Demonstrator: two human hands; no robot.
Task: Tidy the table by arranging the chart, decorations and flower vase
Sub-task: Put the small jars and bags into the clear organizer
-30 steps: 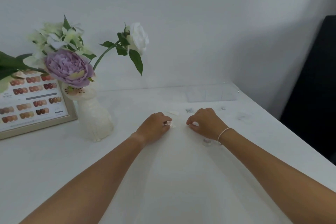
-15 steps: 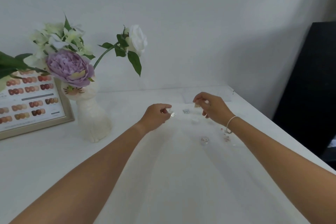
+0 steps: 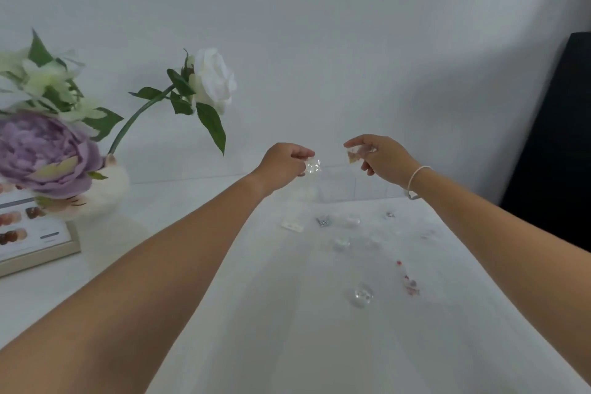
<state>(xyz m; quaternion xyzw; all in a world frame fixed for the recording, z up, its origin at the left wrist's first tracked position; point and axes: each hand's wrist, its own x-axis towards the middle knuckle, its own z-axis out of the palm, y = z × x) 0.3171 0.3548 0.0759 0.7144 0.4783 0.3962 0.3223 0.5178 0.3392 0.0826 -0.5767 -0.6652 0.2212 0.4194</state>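
Observation:
My left hand [image 3: 285,159] is raised above the table, pinching a small clear crystal decoration [image 3: 311,167]. Level with it, my right hand [image 3: 382,157] pinches another small clear decoration [image 3: 354,155] with a brownish tint. Both hover over a clear acrylic box [image 3: 339,184] at the back of the white table [image 3: 256,313]. Several small clear and silver decorations [image 3: 361,294] lie loose on the table below. A white vase [image 3: 108,189] with a purple peony, white rose and green leaves stands at the left. The framed colour chart [image 3: 35,238] leans behind it at the far left.
A red-beaded trinket [image 3: 407,280] and a small white tag [image 3: 292,226] lie among the loose pieces. A dark panel [image 3: 556,150] stands beyond the table's right edge. The white wall runs along the table's back.
Both hands have lifted off the table with a decoration each and moved back toward the acrylic box. The view has shifted closer and to the right.

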